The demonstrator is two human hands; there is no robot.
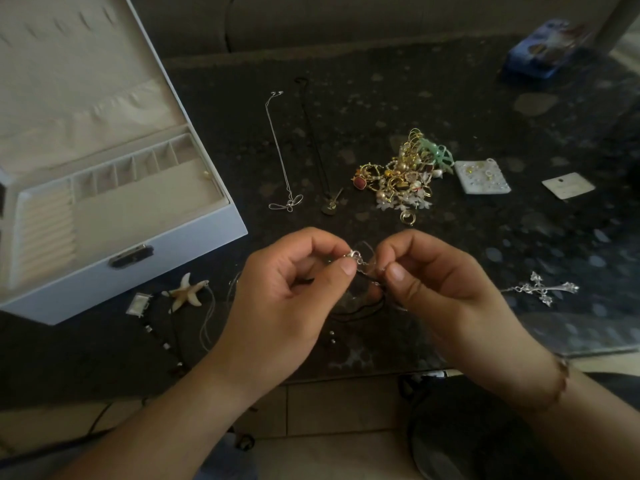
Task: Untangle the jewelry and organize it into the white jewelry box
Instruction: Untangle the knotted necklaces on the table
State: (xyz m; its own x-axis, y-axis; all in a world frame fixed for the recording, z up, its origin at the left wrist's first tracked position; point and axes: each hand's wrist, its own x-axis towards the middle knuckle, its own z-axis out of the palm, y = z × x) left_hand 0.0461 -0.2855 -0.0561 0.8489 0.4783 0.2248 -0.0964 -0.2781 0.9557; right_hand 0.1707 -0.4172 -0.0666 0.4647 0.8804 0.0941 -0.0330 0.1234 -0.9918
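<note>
Silver glints between the two hands: the left hand (294, 271) pinches a small silver clasp (354, 254) between thumb and forefinger, and the right hand (433, 275) pinches the fine chain (363, 263) running from it, with what looks like a black cord (363, 306) looping beneath. Both hover above the dark speckled desk (519, 237). The white jewelry box (173, 268) stands open at the left, its compartments pale. Beyond the hands lie a silver necklace (282, 157), a black cord necklace (318, 150) and a tangled heap of gold jewelry (401, 174). A starfish pendant (185, 292) lies near the box, a silver cross pendant (543, 288) at the right.
</note>
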